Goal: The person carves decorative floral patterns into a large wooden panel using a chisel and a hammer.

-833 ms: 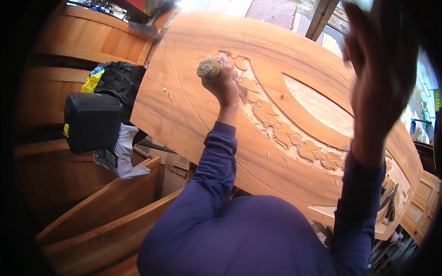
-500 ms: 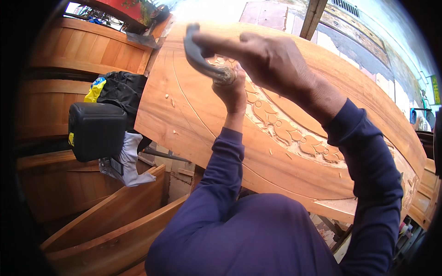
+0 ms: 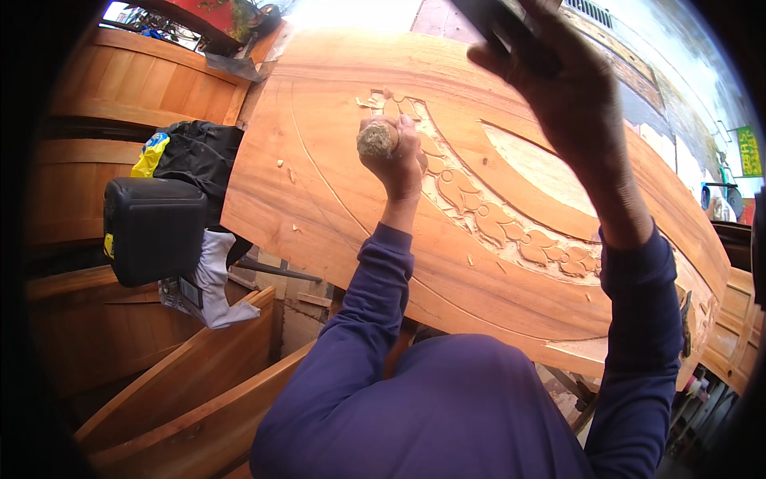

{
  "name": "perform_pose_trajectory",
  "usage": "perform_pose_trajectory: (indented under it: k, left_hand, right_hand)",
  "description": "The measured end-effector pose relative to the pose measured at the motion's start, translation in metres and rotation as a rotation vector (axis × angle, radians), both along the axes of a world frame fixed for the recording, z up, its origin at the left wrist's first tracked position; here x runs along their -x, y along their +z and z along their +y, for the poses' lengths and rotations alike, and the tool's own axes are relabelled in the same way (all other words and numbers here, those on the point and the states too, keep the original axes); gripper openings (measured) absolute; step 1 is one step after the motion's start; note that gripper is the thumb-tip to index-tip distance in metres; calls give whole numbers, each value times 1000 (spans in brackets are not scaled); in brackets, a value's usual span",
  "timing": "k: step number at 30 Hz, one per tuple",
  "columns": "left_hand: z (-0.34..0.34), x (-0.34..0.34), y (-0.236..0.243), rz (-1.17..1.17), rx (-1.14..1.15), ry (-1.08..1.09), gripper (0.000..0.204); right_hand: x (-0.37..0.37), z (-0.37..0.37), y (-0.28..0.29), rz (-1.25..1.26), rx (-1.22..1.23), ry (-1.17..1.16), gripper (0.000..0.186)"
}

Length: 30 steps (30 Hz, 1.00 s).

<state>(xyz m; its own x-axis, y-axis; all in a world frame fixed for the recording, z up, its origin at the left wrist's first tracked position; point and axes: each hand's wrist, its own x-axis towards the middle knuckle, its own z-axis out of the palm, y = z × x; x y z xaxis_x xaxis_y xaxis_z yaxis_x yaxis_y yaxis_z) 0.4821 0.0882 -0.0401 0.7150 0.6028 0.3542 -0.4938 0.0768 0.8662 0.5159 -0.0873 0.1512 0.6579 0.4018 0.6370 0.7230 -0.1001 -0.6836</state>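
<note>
The frayed wooden chisel handle (image 3: 377, 140) stands by the upper end of the leaf carving (image 3: 491, 223) on the wooden panel (image 3: 471, 299), my left hand (image 3: 401, 166) closed round it. My raised right hand (image 3: 581, 108) grips a dark tool (image 3: 501, 28), partly out of view. Farther out, a black case (image 3: 155, 227) bears a yellow patch (image 3: 108, 246) and a green sign (image 3: 748, 152) shows yellow lettering.

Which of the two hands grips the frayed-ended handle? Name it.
The left hand: its fist wraps round the frayed handle over the carved panel. The right hand is raised higher, holding a dark tool.
</note>
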Motion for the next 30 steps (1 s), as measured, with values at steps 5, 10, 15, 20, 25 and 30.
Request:
perform_pose_trajectory:
  k: [5,10,15,20,25,30]
  left_hand:
    - [6,-2,-5,30,-58,-14,17]
    - [15,2,-18,13,-147,-22,19]
    - [2,12,3,71,-185,-47,43]
    - [9,-22,20,145,-240,-12,29]
    - [1,-4,21,149,-10,-60,20]
    - [7,12,12,18,47,-112,19]
  right_hand:
    - [-12,16,46,-399,-144,-187,64]
    - [4,32,-35,-434,784,-81,64]
    - [3,13,-48,-476,811,-87,70]
    - [22,9,-57,-239,495,-241,57]
    - [13,2,-32,-94,-29,-203,68]
    - [28,20,72,160,-315,-208,79]
